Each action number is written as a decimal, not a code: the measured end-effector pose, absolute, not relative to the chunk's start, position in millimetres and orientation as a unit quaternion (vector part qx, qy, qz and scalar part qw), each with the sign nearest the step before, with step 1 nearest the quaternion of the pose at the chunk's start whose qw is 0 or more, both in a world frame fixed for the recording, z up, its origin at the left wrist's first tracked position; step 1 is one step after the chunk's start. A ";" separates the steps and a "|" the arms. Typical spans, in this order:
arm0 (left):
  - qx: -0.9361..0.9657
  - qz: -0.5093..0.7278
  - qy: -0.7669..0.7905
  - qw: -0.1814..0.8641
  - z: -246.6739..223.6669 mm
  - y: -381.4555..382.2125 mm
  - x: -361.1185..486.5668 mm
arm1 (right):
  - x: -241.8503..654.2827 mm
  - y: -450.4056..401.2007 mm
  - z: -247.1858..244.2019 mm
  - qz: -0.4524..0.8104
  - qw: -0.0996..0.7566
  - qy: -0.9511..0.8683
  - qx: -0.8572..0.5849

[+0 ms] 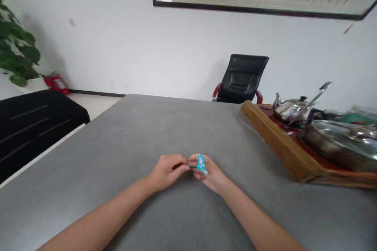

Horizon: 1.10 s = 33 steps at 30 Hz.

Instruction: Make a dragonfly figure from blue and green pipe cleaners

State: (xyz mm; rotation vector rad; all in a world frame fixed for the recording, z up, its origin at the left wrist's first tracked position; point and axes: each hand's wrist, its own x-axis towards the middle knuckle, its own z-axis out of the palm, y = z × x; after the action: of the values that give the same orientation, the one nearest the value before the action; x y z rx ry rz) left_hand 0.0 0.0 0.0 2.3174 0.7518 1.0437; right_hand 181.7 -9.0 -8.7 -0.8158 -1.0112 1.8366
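My hands meet above the grey stone tabletop [123, 141], near its middle. My right hand [209, 174] pinches a small crumpled turquoise object [202, 164], perhaps plastic or cord, between thumb and fingers. A thin green strip [193, 166] runs from that object towards my left hand [167, 171], whose fingertips are closed on the strip's end. My fingers hide part of the strip, and I cannot tell exactly what the turquoise object is.
A wooden tea tray [279, 141] holds a steel kettle [290, 110] and a large steel pot lid [341, 139] at the right. A black chair [241, 80] stands beyond the table. A dark chair seat [32, 129] lies at the left.
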 end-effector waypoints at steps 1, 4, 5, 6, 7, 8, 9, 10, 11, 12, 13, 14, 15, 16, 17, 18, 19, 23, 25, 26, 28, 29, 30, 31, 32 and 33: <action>0.850 0.381 0.270 0.244 0.4 0.4 0.8 | 182.3 -8.0 -8.6 0.736 0.430 -0.406 -0.330; 0.855 0.379 0.259 0.241 1.3 0.7 2.8 | 183.9 -5.7 -7.8 0.733 0.427 -0.408 -0.337; 0.858 0.377 0.256 0.239 1.5 0.5 3.2 | 184.2 -5.5 -7.4 0.731 0.427 -0.408 -0.341; 0.860 0.374 0.256 0.235 1.7 0.2 3.5 | 184.5 -5.5 -7.0 0.730 0.427 -0.408 -0.344; 0.862 0.374 0.254 0.231 1.9 -0.1 3.7 | 184.7 -5.6 -6.7 0.729 0.426 -0.408 -0.347; 0.864 0.373 0.252 0.227 2.3 -0.4 3.8 | 184.8 -5.8 -6.4 0.728 0.425 -0.408 -0.349; 0.866 0.372 0.249 0.223 2.8 -0.7 4.0 | 184.9 -5.9 -6.3 0.728 0.423 -0.409 -0.351; 0.867 0.372 0.247 0.222 3.3 -0.9 4.2 | 185.1 -6.0 -6.4 0.727 0.421 -0.411 -0.354; 0.867 0.371 0.246 0.224 3.9 -1.1 4.6 | 185.3 -5.9 -6.5 0.727 0.418 -0.412 -0.356; 0.867 0.369 0.247 0.228 4.5 -1.2 5.0 | 185.6 -5.8 -6.7 0.726 0.417 -0.414 -0.358; 0.865 0.368 0.249 0.232 5.0 -1.3 5.5 | 185.9 -5.6 -6.9 0.725 0.416 -0.416 -0.359; 0.863 0.367 0.253 0.237 5.3 -1.5 6.0 | 186.3 -5.4 -7.1 0.723 0.415 -0.419 -0.360; 0.861 0.368 0.257 0.241 5.5 -1.7 6.2 | 186.7 -5.2 -7.1 0.722 0.414 -0.422 -0.360; 0.860 0.367 0.258 0.243 5.5 -1.9 6.1 | 187.1 -5.1 -7.2 0.720 0.412 -0.426 -0.361; 0.861 0.366 0.258 0.243 5.3 -2.4 5.5 | 187.3 -5.0 -7.2 0.718 0.409 -0.431 -0.362; 0.863 0.363 0.254 0.242 4.9 -2.9 4.3 | 187.5 -5.0 -7.3 0.716 0.404 -0.437 -0.364; 0.869 0.356 0.248 0.239 4.6 -3.7 2.6 | 187.4 -5.0 -7.6 0.715 0.398 -0.445 -0.365; 0.897 0.313 0.223 0.219 4.7 -8.3 -7.3 | 186.1 -4.7 -11.1 0.714 0.362 -0.471 -0.371; 0.909 0.300 0.204 0.206 6.5 -11.1 -11.6 | 185.8 -4.1 -13.1 0.716 0.341 -0.483 -0.372; 0.916 0.294 0.193 0.192 7.7 -12.3 -13.2 | 185.9 -3.8 -13.7 0.717 0.331 -0.488 -0.372; 0.931 0.284 0.168 0.156 10.0 -14.1 -15.2 | 186.9 -3.4 -13.7 0.718 0.314 -0.499 -0.370; 0.937 0.284 0.158 0.129 10.9 -14.7 -15.5 | 187.6 -3.4 -12.9 0.717 0.305 -0.507 -0.369; 0.942 0.285 0.147 0.096 11.5 -15.2 -15.6 | 188.5 -3.5 -11.7 0.715 0.297 -0.515 -0.368; 0.947 0.284 0.137 0.060 11.8 -15.5 -15.3 | 189.4 -3.8 -10.1 0.712 0.289 -0.525 -0.367; 0.951 0.279 0.128 0.026 11.9 -15.7 -14.9 | 190.4 -4.1 -8.2 0.707 0.281 -0.537 -0.366; 0.955 0.271 0.119 -0.005 11.8 -15.9 -14.3 | 191.3 -4.6 -5.8 0.700 0.273 -0.550 -0.365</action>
State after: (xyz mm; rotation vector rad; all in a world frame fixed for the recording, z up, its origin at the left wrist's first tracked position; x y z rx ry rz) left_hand -14.3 -15.9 11.8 3.0097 0.3744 0.8535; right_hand 191.3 -4.6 -5.8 -0.9822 -1.4797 1.8832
